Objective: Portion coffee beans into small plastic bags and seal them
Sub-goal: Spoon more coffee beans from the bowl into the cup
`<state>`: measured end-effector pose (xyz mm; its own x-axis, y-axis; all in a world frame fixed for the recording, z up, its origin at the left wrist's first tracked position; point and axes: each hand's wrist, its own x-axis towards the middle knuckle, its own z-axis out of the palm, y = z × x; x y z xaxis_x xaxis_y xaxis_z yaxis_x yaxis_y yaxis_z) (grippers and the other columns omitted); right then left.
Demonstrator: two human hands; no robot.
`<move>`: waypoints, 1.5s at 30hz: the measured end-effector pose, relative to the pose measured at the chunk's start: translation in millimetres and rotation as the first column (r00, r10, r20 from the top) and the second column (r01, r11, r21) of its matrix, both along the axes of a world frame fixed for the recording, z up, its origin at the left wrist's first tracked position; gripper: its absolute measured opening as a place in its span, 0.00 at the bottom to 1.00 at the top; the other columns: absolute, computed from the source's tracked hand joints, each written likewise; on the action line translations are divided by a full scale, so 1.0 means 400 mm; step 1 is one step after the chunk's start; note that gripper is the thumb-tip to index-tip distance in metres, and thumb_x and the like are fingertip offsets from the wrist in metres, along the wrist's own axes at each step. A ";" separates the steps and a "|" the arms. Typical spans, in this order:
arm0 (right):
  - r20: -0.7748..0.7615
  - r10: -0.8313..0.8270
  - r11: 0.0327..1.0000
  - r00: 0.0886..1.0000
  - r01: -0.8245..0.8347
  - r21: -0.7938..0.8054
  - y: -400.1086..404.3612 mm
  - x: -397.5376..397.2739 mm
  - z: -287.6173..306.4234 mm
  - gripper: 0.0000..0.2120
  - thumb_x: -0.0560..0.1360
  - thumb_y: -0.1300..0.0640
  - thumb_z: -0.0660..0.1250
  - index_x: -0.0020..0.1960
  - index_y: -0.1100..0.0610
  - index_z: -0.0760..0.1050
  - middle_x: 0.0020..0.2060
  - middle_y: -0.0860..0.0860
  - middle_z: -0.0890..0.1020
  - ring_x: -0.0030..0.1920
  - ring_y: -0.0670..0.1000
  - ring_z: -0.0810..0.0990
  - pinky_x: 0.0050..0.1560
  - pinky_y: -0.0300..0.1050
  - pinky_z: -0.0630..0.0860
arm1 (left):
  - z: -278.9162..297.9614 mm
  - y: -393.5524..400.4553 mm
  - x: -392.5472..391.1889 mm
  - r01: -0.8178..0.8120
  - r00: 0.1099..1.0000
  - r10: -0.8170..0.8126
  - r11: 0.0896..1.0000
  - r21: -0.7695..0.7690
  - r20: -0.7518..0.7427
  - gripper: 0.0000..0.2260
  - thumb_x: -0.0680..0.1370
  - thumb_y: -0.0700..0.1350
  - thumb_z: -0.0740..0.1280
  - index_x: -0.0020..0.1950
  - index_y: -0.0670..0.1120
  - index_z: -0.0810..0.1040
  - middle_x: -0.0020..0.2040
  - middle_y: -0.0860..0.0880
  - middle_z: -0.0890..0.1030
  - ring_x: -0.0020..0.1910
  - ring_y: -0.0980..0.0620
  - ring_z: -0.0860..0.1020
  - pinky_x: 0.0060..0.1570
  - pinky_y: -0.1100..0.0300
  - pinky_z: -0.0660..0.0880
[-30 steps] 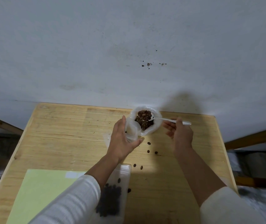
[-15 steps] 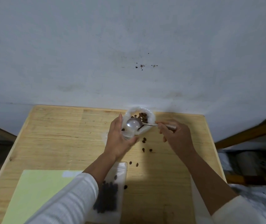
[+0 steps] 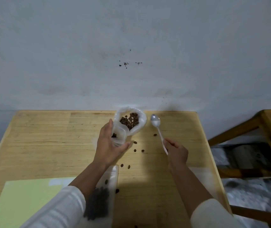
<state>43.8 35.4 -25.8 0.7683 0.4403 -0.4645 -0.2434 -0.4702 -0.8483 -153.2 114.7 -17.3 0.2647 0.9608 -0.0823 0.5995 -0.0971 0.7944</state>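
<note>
Our left hand (image 3: 110, 148) cups the crinkled clear bag (image 3: 129, 123) at the bench's (image 3: 49, 137) far edge, fingers curled round it — brown beans (image 3: 129, 120) heaped inside. Our right hand (image 3: 176, 151) pinches the metal spoon (image 3: 157, 129), now lifted out, just right of the bag; earlier its bowl sat inside.

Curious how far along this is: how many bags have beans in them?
2: one bag held open in the left hand, one flat bag by the left forearm; more may be hidden.
</note>
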 end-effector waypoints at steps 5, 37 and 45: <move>0.107 -0.020 0.993 0.994 0.032 -0.113 0.013 0.025 -0.042 0.04 0.71 0.59 0.70 0.45 0.53 0.82 0.43 0.49 0.83 0.43 0.47 0.78 0.45 0.38 0.74 | 0.002 -0.015 0.011 0.011 1.000 -0.011 1.000 -0.010 -0.017 0.48 0.65 0.56 0.76 0.76 0.46 0.53 0.73 0.46 0.62 0.71 0.50 0.63 0.69 0.58 0.63; 0.260 0.656 0.614 0.709 -0.701 0.363 0.106 -0.132 0.334 0.08 0.74 0.61 0.68 0.54 0.58 0.79 0.41 0.53 0.85 0.41 0.45 0.82 0.42 0.34 0.76 | 0.210 -0.012 -0.051 -0.233 0.859 0.181 0.971 0.052 0.479 0.17 0.76 0.45 0.69 0.64 0.54 0.75 0.55 0.53 0.81 0.53 0.60 0.78 0.55 0.66 0.74; 0.460 0.461 0.653 0.759 -0.641 0.403 0.087 -0.205 0.341 0.11 0.74 0.64 0.68 0.46 0.51 0.70 0.35 0.54 0.82 0.39 0.50 0.81 0.44 0.41 0.77 | 0.262 -0.027 -0.115 -0.223 0.769 0.150 0.974 0.041 0.621 0.17 0.77 0.42 0.66 0.58 0.61 0.68 0.37 0.48 0.80 0.42 0.63 0.80 0.44 0.77 0.69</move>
<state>-38.3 70.2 110.5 0.3541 0.9208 0.1637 0.2144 0.0904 -0.9725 -199.2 103.9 87.4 0.0386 0.9895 0.1392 0.0069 -0.1396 0.9902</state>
